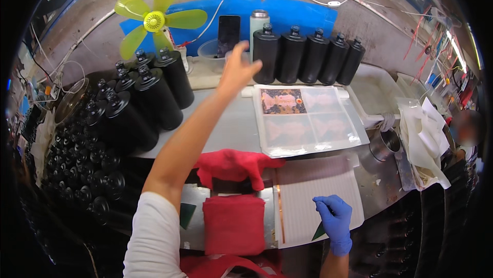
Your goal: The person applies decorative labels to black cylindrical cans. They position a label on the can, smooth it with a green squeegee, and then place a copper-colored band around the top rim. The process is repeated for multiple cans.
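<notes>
By the back ledge (pixel 205 79), spread, seemingly empty left hand (pixel 239 71) hangs near the black bottle (pixel 266 58) fronting the pale flask (pixel 260 19), so a stray knuckle could tip it; right hand (pixel 336 217) curled, hold on green piece (pixel 319 232) unclear.

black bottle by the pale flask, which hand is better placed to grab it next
Probably the left hand: it's raised near that bottle; the right hand is low over the lined sheet.
</notes>
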Demonstrator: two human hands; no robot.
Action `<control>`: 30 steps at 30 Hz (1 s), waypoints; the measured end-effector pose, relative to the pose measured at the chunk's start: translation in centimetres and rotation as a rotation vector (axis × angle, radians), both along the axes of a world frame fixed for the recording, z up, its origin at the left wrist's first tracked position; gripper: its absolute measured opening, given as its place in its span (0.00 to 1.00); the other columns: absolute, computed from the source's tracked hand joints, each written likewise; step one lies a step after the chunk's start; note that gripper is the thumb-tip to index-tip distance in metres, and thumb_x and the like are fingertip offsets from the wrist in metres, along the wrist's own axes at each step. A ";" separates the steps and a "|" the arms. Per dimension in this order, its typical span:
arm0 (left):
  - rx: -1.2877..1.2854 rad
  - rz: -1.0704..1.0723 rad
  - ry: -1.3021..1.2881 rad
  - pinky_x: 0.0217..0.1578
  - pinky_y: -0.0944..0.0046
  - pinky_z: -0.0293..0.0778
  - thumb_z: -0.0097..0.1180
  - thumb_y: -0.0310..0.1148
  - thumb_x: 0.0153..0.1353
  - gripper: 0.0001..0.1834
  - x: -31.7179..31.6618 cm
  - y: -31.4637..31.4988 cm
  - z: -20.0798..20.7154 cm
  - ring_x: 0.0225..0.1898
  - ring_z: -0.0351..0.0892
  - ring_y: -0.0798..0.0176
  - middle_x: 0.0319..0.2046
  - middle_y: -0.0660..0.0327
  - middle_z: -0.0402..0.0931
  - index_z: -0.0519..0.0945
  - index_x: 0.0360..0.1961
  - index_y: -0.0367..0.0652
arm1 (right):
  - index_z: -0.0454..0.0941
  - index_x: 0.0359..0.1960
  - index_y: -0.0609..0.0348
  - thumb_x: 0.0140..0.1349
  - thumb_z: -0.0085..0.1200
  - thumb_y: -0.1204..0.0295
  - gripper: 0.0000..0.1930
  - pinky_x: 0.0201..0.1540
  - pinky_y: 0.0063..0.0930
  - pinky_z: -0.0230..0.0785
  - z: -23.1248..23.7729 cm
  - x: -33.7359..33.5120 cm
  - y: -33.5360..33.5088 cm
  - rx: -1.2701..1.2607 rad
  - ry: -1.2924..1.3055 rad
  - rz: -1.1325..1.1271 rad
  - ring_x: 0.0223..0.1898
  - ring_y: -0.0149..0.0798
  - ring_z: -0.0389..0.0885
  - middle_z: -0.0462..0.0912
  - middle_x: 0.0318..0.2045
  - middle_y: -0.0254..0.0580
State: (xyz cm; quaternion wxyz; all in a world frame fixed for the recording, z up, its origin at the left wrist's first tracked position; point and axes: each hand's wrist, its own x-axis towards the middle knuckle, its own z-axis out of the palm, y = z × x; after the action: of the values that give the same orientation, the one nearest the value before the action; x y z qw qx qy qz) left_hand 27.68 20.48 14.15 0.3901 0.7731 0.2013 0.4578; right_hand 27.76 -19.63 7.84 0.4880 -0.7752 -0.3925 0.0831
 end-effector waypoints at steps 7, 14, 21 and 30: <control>0.632 0.350 0.456 0.40 0.50 0.72 0.54 0.45 0.58 0.26 8.9 3.5 5.9 0.45 0.74 0.43 0.46 0.44 0.71 0.66 0.56 0.51 | 0.82 0.33 0.62 0.54 0.57 0.79 0.05 0.26 0.18 0.65 -2.8 2.4 -3.4 -0.108 0.155 -0.058 0.23 0.26 0.75 0.78 0.21 0.37; 0.797 0.327 0.339 0.26 0.49 0.72 0.52 0.42 0.56 0.12 6.6 0.7 5.4 0.27 0.79 0.46 0.26 0.51 0.78 0.69 0.36 0.47 | 0.82 0.32 0.63 0.54 0.58 0.79 0.04 0.27 0.18 0.64 -3.4 2.6 -3.1 -0.049 0.209 -0.053 0.23 0.25 0.73 0.77 0.21 0.36; 0.831 0.269 0.037 0.23 0.62 0.68 0.54 0.41 0.56 0.11 -7.4 -5.9 12.6 0.20 0.75 0.57 0.19 0.56 0.74 0.77 0.31 0.43 | 0.81 0.32 0.66 0.54 0.50 0.83 0.07 0.18 0.14 0.54 0.3 -0.5 -2.2 0.007 0.437 -0.062 0.15 0.18 0.64 0.76 0.20 0.31; 0.127 -0.359 0.541 0.22 0.67 0.67 0.58 0.42 0.56 0.18 -17.9 -12.6 4.3 0.19 0.69 0.72 0.17 0.59 0.75 0.79 0.25 0.33 | 0.69 0.58 0.54 0.42 0.63 0.81 0.35 0.24 0.12 0.60 1.2 -8.0 4.7 0.007 0.454 0.364 0.19 0.16 0.63 0.76 0.24 0.29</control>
State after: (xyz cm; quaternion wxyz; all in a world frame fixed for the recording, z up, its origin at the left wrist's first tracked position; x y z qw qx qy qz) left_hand 9.76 7.84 18.40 0.3480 0.9126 0.1292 0.1715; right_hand 19.77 -14.97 9.04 0.5431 -0.6519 -0.4062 0.3392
